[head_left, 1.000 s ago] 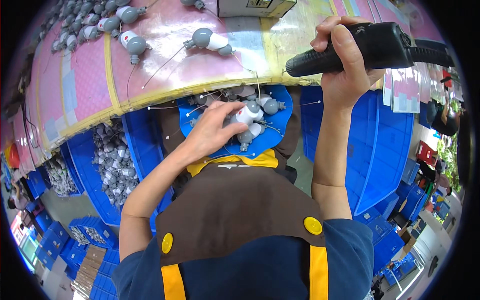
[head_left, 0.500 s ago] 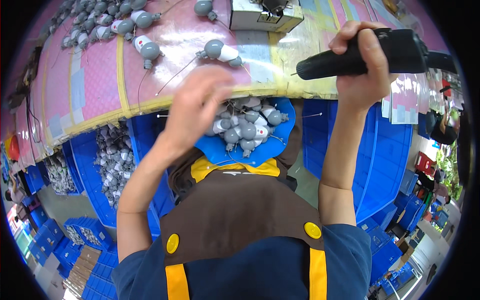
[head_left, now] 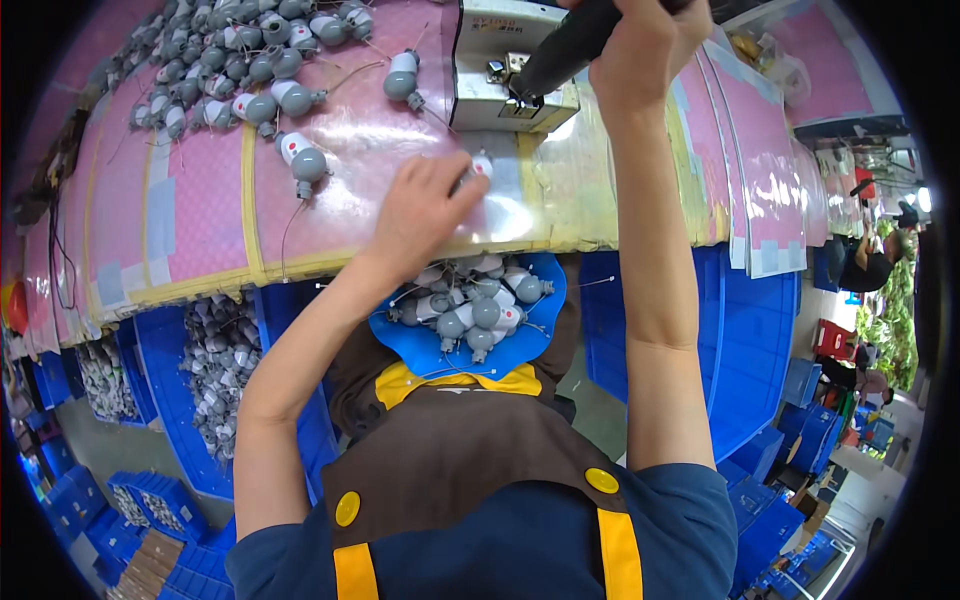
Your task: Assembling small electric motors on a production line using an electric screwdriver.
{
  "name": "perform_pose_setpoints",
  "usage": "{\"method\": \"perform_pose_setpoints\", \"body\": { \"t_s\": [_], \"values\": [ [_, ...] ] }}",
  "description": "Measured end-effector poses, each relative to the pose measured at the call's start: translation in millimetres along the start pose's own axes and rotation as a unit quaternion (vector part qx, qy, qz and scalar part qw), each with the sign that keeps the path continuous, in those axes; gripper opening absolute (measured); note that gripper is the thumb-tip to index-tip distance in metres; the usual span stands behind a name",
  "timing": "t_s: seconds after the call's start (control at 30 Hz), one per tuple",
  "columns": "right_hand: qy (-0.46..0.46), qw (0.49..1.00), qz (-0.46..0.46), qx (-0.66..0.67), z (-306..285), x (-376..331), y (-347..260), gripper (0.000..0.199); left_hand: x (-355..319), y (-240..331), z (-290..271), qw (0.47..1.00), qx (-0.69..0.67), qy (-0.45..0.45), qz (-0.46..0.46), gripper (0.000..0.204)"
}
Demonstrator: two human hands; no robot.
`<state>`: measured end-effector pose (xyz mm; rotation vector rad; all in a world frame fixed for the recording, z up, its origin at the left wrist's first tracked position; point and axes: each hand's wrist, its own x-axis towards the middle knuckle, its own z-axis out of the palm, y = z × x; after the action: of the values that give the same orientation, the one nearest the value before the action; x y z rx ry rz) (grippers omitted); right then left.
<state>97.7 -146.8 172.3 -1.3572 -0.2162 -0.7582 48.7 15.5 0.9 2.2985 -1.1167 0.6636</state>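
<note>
Near the middle of the pink table, my left hand point(head_left: 425, 205) is closed over a grey-and-white bulb-shaped part point(head_left: 482, 165) with a red dot, mostly hidden by the fingers. My right hand point(head_left: 640, 50) grips a black electric screwdriver point(head_left: 565, 55), partly cut off by the upper edge. Its tip points down at the metal fitting on the front of a white box-like screw feeder point(head_left: 478, 80); whether it touches cannot be seen. On my lap, a blue wavy-rimmed tray point(head_left: 545, 340) holds several similar bulb-shaped parts point(head_left: 485, 312) with thin wires.
A heap of bulb-shaped parts point(head_left: 240, 65) covers the far left of the table. Two single ones, a nearer part point(head_left: 303, 160) and a farther part point(head_left: 402, 80), lie apart. Below the table edge stand a filled blue bin point(head_left: 175, 400) at left and blue bins point(head_left: 745, 350) at right.
My right hand has carried the screwdriver forward and left to the screw feeder. My left hand has moved forward onto the bulb-shaped part on the table and closed over it.
</note>
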Motion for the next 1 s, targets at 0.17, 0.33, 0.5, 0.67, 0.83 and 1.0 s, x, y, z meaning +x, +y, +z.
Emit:
{"method": "perform_pose_setpoints", "body": {
  "t_s": [0.17,0.33,0.5,0.67,0.83,1.0],
  "values": [
    [0.012,0.999,0.043,-0.032,-2.2,-16.2,-11.7,0.016,1.7,18.4,-18.8,0.983,-0.138,-0.062,-0.101,0.040],
    [-0.109,0.994,-0.003,0.023,-28.3,-50.5,-7.0,0.017,-7.5,19.8,-13.1,0.970,-0.150,-0.073,-0.178,0.040],
    [-0.114,0.993,-0.004,0.035,-26.4,-77.8,-6.9,0.029,-7.3,25.2,-6.8,0.962,-0.181,-0.080,-0.190,0.042],
    [-0.138,0.990,0.011,0.032,-22.4,-85.7,-0.7,0.030,-8.9,30.3,-3.7,0.971,-0.158,-0.048,-0.171,0.045],
    [-0.143,0.989,0.042,0.026,-26.4,-90.0,10.8,0.032,-12.0,28.9,-1.7,0.969,-0.166,-0.054,-0.175,0.048],
    [-0.175,0.980,0.060,0.073,-35.4,-91.8,18.6,0.036,-12.6,28.7,1.3,0.965,-0.192,-0.046,-0.175,0.048]
  ]
}}
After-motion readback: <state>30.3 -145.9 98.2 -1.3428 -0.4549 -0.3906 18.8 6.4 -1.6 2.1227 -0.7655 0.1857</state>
